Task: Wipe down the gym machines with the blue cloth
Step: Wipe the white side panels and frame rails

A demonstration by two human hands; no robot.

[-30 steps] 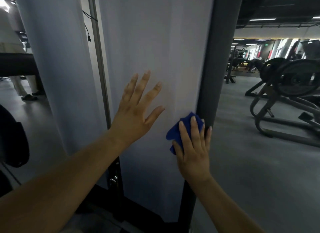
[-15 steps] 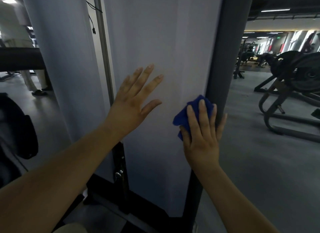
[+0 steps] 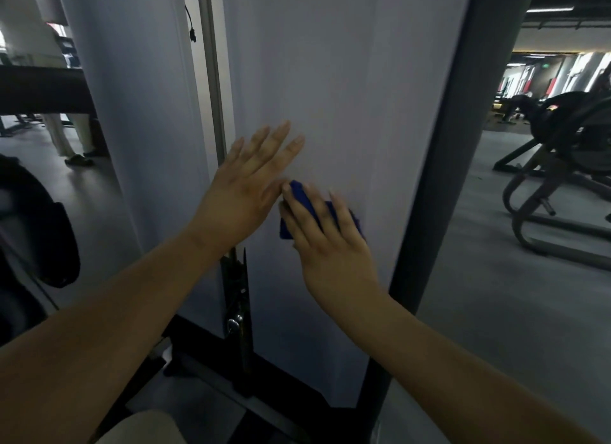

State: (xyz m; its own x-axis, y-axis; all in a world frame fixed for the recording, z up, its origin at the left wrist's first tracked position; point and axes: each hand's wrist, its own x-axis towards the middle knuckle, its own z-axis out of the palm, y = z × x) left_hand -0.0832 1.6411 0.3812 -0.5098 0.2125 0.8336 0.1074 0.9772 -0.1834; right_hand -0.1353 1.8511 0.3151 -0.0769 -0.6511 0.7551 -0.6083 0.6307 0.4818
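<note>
Right hand [image 3: 334, 245] flat on crumpled blue cloth [image 3: 299, 195] — smooth pale panel [image 3: 330, 96]

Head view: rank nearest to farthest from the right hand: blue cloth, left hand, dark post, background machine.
1. blue cloth, pressed under the right hand.
2. left hand, just left, fingertips almost meeting.
3. dark post, to the right.
4. background machine, far right.

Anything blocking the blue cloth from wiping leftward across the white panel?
Yes. The left hand lies flat on the white panel directly left of the blue cloth, almost touching the right hand that presses the cloth. To the right, only the dark frame post bounds it.
</note>
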